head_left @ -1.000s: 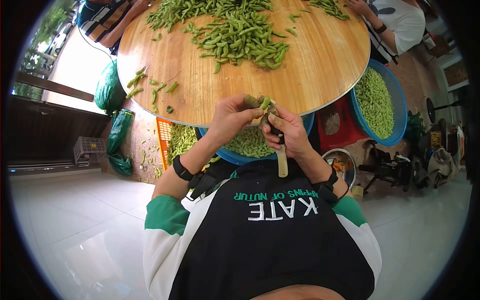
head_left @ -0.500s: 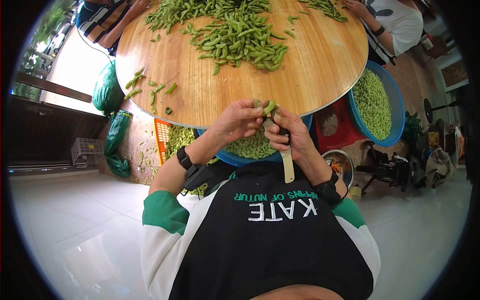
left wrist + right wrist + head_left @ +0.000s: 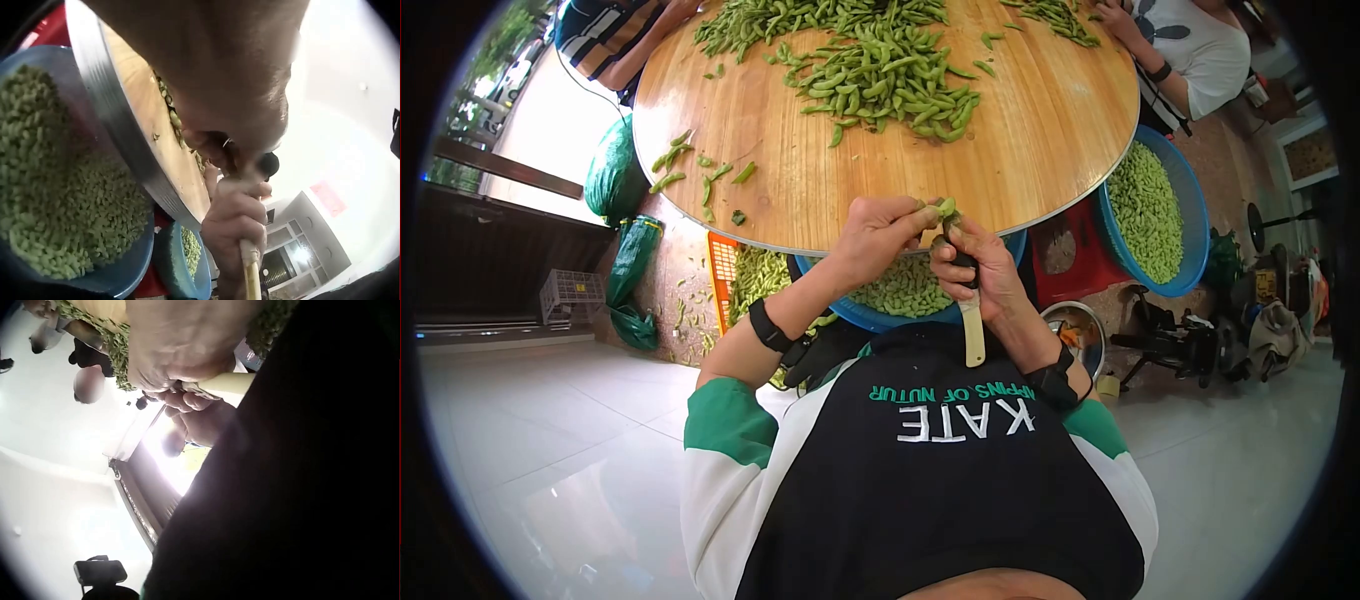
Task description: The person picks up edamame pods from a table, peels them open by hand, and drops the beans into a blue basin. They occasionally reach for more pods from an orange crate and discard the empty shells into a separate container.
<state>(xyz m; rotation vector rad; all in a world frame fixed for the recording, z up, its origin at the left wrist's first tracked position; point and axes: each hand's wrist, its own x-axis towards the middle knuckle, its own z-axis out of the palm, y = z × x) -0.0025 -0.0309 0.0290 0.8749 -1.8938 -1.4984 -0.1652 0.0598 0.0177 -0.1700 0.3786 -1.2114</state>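
Over the near edge of the table, my left hand (image 3: 878, 238) pinches a green soybean pod (image 3: 947, 207) between thumb and fingers. Close beside it on the right, my right hand (image 3: 988, 268) has its fingers curled round a tool with a black upper part and a long cream handle (image 3: 973, 335). The handle points down towards my chest. At the pod the fingertips of both hands meet, and the tool's working end is hidden among them. In the left wrist view the right hand's fist (image 3: 236, 215) wraps the handle below the left hand.
A large heap of soybean pods (image 3: 880, 85) covers the far part of the round wooden table (image 3: 1020, 130). Below the edge stand a blue basin (image 3: 880, 318) of shelled beans and an orange crate (image 3: 723, 270). Another blue basin (image 3: 1200, 215) is at right. Two people sit across.
The pod has shifted slightly and is now more covered by the left fingertips, which have moved in towards the right hand. The cream handle swung a little to the right.
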